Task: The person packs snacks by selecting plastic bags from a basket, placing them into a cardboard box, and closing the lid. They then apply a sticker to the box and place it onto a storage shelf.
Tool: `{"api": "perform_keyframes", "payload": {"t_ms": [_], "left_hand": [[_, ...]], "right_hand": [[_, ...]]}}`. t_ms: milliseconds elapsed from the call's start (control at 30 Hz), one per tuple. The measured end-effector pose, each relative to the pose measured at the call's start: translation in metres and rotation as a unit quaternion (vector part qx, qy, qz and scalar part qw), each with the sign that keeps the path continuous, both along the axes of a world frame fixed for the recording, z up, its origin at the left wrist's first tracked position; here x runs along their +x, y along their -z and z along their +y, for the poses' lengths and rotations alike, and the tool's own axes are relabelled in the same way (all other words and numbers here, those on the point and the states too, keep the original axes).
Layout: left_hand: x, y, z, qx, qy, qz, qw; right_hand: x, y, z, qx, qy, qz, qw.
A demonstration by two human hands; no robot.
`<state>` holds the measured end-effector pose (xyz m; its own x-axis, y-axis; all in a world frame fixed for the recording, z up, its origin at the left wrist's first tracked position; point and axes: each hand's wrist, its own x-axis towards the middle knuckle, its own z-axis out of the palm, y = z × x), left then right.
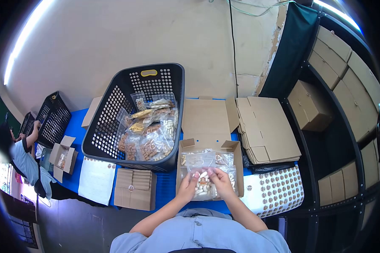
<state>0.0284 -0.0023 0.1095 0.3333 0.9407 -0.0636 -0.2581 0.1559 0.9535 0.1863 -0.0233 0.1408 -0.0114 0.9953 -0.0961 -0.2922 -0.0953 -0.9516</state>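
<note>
At the bottom centre, the person's left hand (188, 186) and right hand (222, 183) hold one clear pouch of white pieces (203, 190) between them, thumbs over its near face and fingers close in at either side. The step in hand looks like steadying or settling that pouch, which sits over the open cardboard box (240, 181); whether it bears on the pouches inside (224, 158) cannot be told. Any shift of it would seem to call for both hands moving together, level and gentle, since the pieces look loose (its round brown label faces up, plain to see).

Lower left of centre stands a closed brown box (135, 198), with a white sheet (95, 183) beside it; lower right lies a sheet of round stickers (278, 189). Beyond, at centre left, a black basket (178, 109) bears mixed pouches (152, 145), and flattened cartons (270, 130) are stacked right of centre. Farther off, boxes (310, 105) fill shelving at the right, while a co-worker (27, 158) reaches towards a dark crate (55, 118) at far left.
</note>
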Motion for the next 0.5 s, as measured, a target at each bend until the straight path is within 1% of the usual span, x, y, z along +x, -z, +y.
{"api": "perform_keyframes", "payload": {"t_ms": [67, 100, 167, 200, 233, 267, 300, 367, 400, 433, 467, 500], "left_hand": [[-0.004, -0.005, 0.005, 0.009, 0.074, 0.054, 0.996], [-0.005, -0.009, 0.005, 0.009, 0.073, 0.054, 0.996], [-0.01, -0.015, 0.002, 0.117, 0.165, 0.158, 0.967], [-0.012, -0.004, 0.008, 0.025, 0.249, 0.121, 0.961], [-0.013, 0.007, 0.009, 0.024, 0.248, 0.121, 0.961], [-0.013, 0.018, 0.008, 0.036, 0.243, 0.166, 0.955], [-0.012, 0.018, 0.006, 0.048, 0.239, 0.211, 0.947], [-0.011, 0.018, 0.008, 0.035, 0.246, 0.222, 0.943], [-0.011, 0.016, 0.009, 0.021, 0.252, 0.235, 0.938], [-0.011, 0.019, 0.011, 0.018, 0.256, 0.235, 0.938], [-0.011, 0.024, 0.014, 0.05, 0.265, 0.223, 0.937], [-0.011, 0.025, 0.02, 0.082, 0.272, 0.21, 0.935]], "right_hand": [[0.012, 0.001, 0.005, -0.032, 0.071, 0.026, 0.997], [0.022, 0.003, 0.008, -0.032, 0.071, 0.026, 0.997], [0.051, 0.011, 0.014, 0.023, 0.078, -0.012, 0.997], [0.063, 0.015, 0.016, 0.017, 0.115, 0.002, 0.993], [0.074, 0.018, 0.018, 0.012, 0.152, 0.017, 0.988], [0.085, 0.02, 0.02, 0.008, 0.171, 0.01, 0.985], [0.086, 0.014, 0.02, 0.007, 0.171, 0.009, 0.985], [0.086, -0.003, 0.017, 0.011, 0.194, -0.073, 0.978], [0.082, 0.0, 0.018, 0.043, 0.148, -0.112, 0.982], [0.078, 0.001, 0.014, 0.039, 0.15, -0.112, 0.982], [0.072, 0.001, 0.01, 0.062, 0.071, -0.197, 0.976], [0.068, -0.001, 0.008, 0.085, -0.01, -0.28, 0.956]]}}
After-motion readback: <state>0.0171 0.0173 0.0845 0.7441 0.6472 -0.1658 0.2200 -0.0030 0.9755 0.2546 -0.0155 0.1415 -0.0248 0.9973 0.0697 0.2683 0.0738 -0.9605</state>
